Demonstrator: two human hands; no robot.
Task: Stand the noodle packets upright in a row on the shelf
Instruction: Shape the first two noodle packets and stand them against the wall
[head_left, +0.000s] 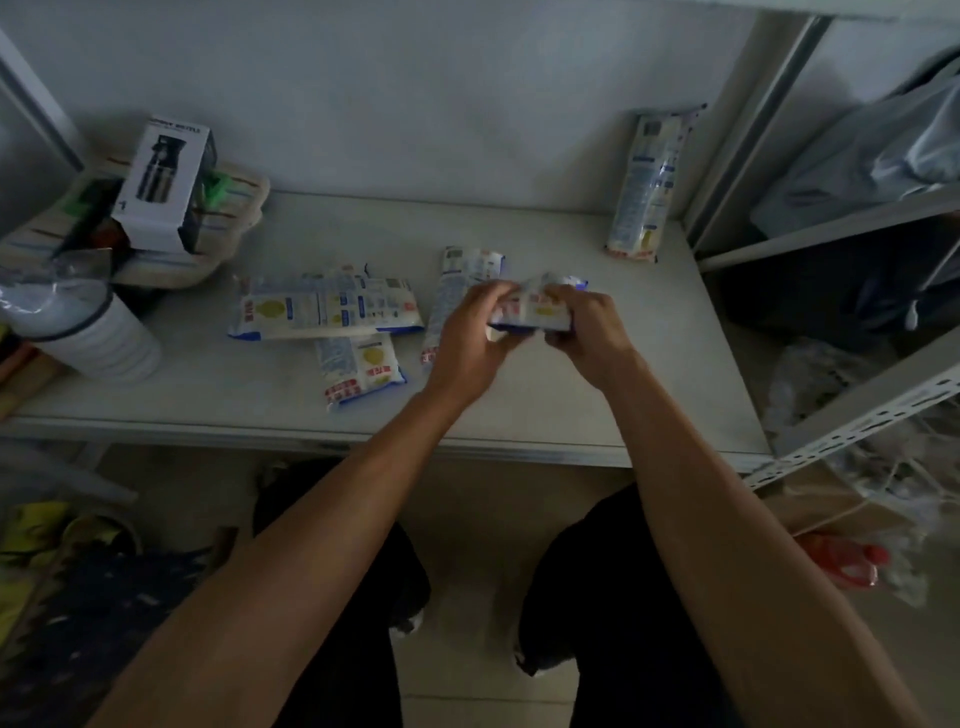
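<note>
Both hands grip one white-and-blue noodle packet (535, 306) just above the middle of the shelf (519, 405); my left hand (467, 338) holds its left end and my right hand (587, 332) its right end. One packet (647, 182) stands upright against the back wall at the shelf's right corner. Another packet (457, 280) lies flat, partly hidden behind my left hand. Two more lie flat to the left: a long one (322, 309) crosswise over a second one (358, 369).
A boxed bottle (163, 182) sits on stacked trays (234, 208) at the shelf's back left, with a white lidded tub (88, 332) in front of them. A metal upright (753, 130) bounds the shelf on the right; bags fill the neighbouring rack.
</note>
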